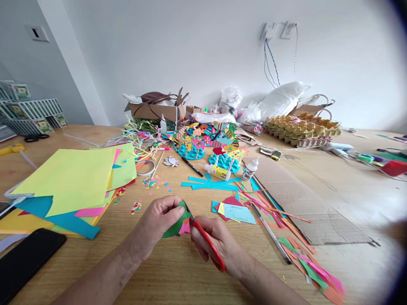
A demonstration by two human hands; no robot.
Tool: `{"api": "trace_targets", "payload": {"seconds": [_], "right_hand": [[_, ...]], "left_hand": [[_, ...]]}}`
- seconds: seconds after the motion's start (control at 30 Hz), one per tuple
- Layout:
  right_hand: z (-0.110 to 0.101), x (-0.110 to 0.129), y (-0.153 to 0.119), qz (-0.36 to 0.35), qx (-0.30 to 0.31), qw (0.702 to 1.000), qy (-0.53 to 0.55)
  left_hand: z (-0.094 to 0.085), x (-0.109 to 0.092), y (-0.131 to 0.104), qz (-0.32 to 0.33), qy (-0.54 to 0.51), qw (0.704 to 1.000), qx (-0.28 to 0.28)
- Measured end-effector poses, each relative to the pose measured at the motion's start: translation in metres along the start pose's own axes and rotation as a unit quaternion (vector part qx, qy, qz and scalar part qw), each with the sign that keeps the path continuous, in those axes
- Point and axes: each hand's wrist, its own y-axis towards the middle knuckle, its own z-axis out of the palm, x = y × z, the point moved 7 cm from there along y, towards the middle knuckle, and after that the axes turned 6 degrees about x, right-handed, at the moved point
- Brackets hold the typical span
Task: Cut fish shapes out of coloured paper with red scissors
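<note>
Near the middle of the table, my left hand (163,218) pinches a piece of green paper (174,226) between thumb and fingers. A pink paper piece (185,228) shows beside the green one, close to the scissors. Red-handled scissors (208,242) are in my right hand (216,237), its fingers wrapped in and around the loops. Their dark blades (187,208) point up and away from me, against the right edge of the green paper. The tips of both hands almost meet.
Coloured sheets (76,182) and a phone (32,258) lie left. Ahead are paper fish (197,140), a glue bottle (250,168) and a marker (192,167). Paper cuttings (235,212), a pen (270,233), cardboard (292,199) and egg trays (302,127) are to the right.
</note>
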Motion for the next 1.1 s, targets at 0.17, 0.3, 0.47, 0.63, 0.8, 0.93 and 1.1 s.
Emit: {"api": "trace_targets", "payload": {"seconds": [0.17, 0.3, 0.47, 0.63, 0.8, 0.93, 1.1], "right_hand": [[-0.001, 0.003, 0.000, 0.004, 0.001, 1.000, -0.008], [-0.001, 0.003, -0.001, 0.005, 0.003, 1.000, -0.011], [-0.003, 0.002, 0.000, 0.001, 0.009, 1.000, -0.025], [-0.006, 0.003, -0.001, 0.019, 0.008, 0.996, -0.083], [-0.009, 0.007, -0.001, 0.017, 0.006, 0.992, -0.124], [-0.011, 0.007, -0.001, 0.012, 0.009, 0.989, -0.150], [-0.014, 0.011, -0.002, 0.000, 0.012, 0.979, -0.203]], "left_hand": [[-0.001, 0.001, 0.000, -0.001, -0.002, 1.000, 0.022], [-0.002, 0.000, 0.001, -0.002, 0.013, 0.999, 0.030], [-0.003, 0.000, 0.002, -0.016, 0.017, 0.999, 0.034], [-0.004, 0.000, 0.003, -0.028, 0.027, 0.998, 0.045], [-0.006, -0.002, 0.004, -0.042, 0.050, 0.997, 0.045], [-0.005, -0.002, 0.004, -0.046, 0.056, 0.996, 0.056], [-0.007, 0.000, 0.004, -0.055, 0.070, 0.994, 0.069]]}}
